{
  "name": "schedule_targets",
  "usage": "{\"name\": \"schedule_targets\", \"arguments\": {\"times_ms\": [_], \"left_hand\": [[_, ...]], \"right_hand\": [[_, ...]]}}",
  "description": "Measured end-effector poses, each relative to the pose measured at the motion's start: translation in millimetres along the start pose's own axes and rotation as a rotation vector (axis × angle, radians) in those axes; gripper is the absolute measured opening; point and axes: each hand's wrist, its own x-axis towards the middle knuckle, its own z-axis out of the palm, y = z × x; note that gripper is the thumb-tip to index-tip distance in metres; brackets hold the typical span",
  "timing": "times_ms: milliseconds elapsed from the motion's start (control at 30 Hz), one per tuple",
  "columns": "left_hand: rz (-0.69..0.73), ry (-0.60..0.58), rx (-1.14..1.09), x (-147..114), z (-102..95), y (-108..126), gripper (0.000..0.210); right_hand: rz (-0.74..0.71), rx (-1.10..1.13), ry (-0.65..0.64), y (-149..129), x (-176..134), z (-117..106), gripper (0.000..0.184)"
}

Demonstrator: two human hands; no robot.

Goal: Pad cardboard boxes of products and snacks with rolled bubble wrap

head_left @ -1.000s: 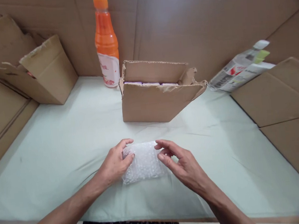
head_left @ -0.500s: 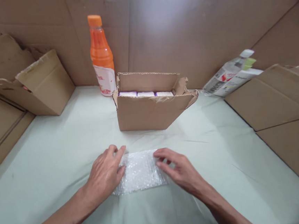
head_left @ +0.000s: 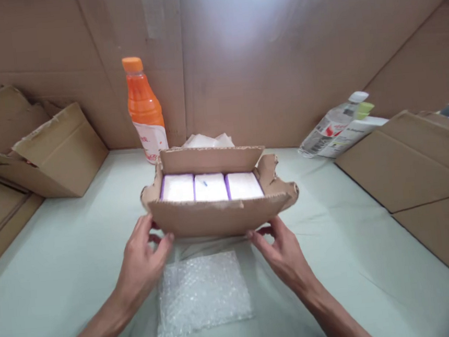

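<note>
An open cardboard box (head_left: 213, 219) stands in front of me, its top tilted my way. Three white blocks with purple edges (head_left: 210, 187) sit side by side inside it. My left hand (head_left: 143, 254) grips the box's lower left corner, thumb on the front face and the other fingers partly hidden at the side. At the lower right corner, my right hand (head_left: 280, 245) holds it in the same way. Between my forearms a sheet of bubble wrap (head_left: 204, 293) lies flat on the pale cloth (head_left: 79, 265).
An orange bottle (head_left: 144, 110) stands behind the box on the left, beside some white crumpled material (head_left: 208, 141). Cardboard boxes flank both sides, one open on the left (head_left: 66, 151) and one on the right (head_left: 412, 162). A clear bottle (head_left: 334, 125) leans at the back right.
Both hands have left the bubble wrap and moved forward onto the box's lower corners. The box now tips toward me, showing more of its contents. My view has shifted slightly.
</note>
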Motion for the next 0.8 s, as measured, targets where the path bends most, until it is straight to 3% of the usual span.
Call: {"name": "schedule_targets", "arguments": {"times_ms": [100,233,367,467,633,733,800], "left_hand": [[-0.018,-0.007,0.075,-35,-19.7,-11,0.028],[-0.051,0.015,0.205,-53,-39.1,-24,0.040],[0.084,-0.127,0.436,-56,-33.6,-36,0.045],[0.181,-0.207,0.541,-62,-18.5,-40,0.030],[0.218,-0.197,0.384,-85,-1.6,-38,0.011],[0.174,-0.215,0.227,-103,-9.6,-31,0.010],[0.181,-0.183,0.150,-108,-25.7,-16,0.009]], "right_hand": [[0.024,-0.060,-0.047,1,-30,-9,0.032],[0.029,-0.128,-0.090,5,-44,-20,0.030],[-0.024,-0.326,-0.269,0,-54,-6,0.034],[-0.119,-0.481,-0.309,-6,-64,17,0.029],[-0.067,-0.247,-0.265,-1,-86,34,0.015],[-0.093,-0.058,-0.202,-4,-102,21,0.023],[-0.169,0.000,-0.149,-18,-107,4,0.036]]}}
